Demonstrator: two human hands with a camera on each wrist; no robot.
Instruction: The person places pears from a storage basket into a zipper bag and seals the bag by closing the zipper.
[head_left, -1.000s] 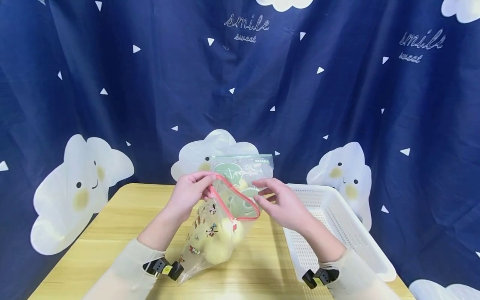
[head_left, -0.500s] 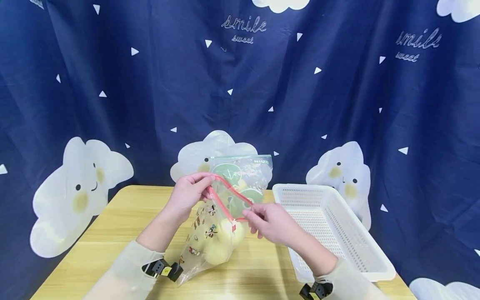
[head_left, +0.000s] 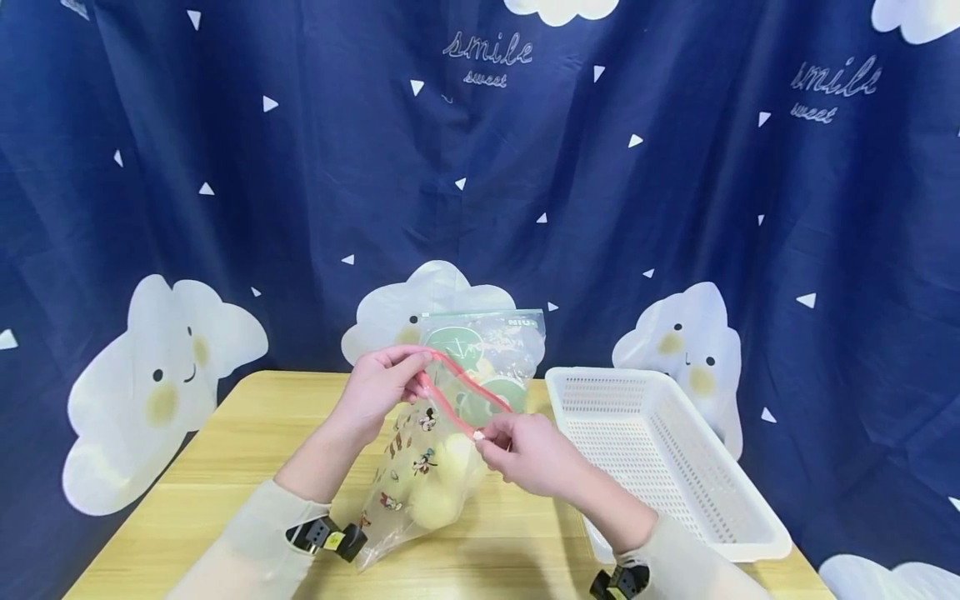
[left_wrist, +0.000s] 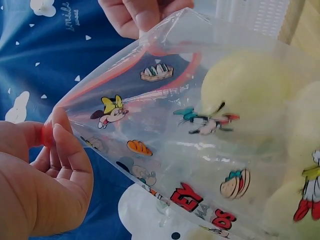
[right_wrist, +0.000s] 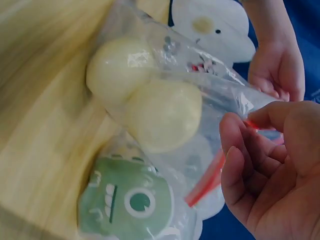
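A clear zip bag (head_left: 408, 479) printed with cartoon figures leans in front of me, several pale yellow round things (right_wrist: 165, 117) inside it. Its red zip edge (head_left: 465, 375) still gapes in the middle. At the edge's left end, my left hand (head_left: 378, 392) pinches the rim between thumb and fingers. My right hand (head_left: 536, 454) pinches the other end of the rim, with a small white piece (head_left: 478, 435) at its fingertips. Through the film in the left wrist view, one round thing (left_wrist: 245, 85) shows beside the prints.
Behind stands a second clear bag (head_left: 525, 337) with a green zip and green prints, partly covered by the first. A white perforated plastic basket (head_left: 720, 450) is at the right of the wooden table (head_left: 247, 442). A dark blue curtain (head_left: 300, 167) hangs behind.
My right hand has come down from beside the rim with loose fingers, taken hold of the red edge, and moved slightly left to its near corner. The left hand keeps its place.
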